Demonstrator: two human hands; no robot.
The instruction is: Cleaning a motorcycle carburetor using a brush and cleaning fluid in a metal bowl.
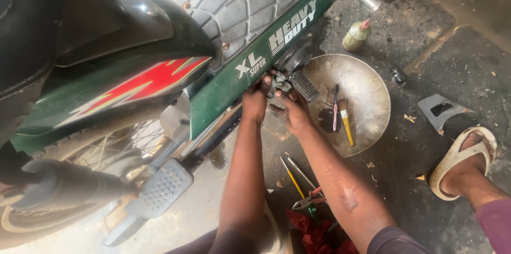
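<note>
A motorcycle repair workshop, or a roadside repair spot: a green motorcycle (pixel 229 81) stands on a stained, oily concrete floor (pixel 426 169), a dented metal pan (pixel 367 99) to the right holds brushes (pixel 346 123), pliers (pixel 308 201) and screwdrivers (pixel 295 177) lie near, an oil bottle (pixel 356 34) sits far right

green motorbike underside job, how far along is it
Done: tools laid out, a brush and screwdriver in the round metal pan, pliers on the floor. In hand: left hand and right hand grip a small dark part under the green motorbike. Left: cannot tell.
</note>
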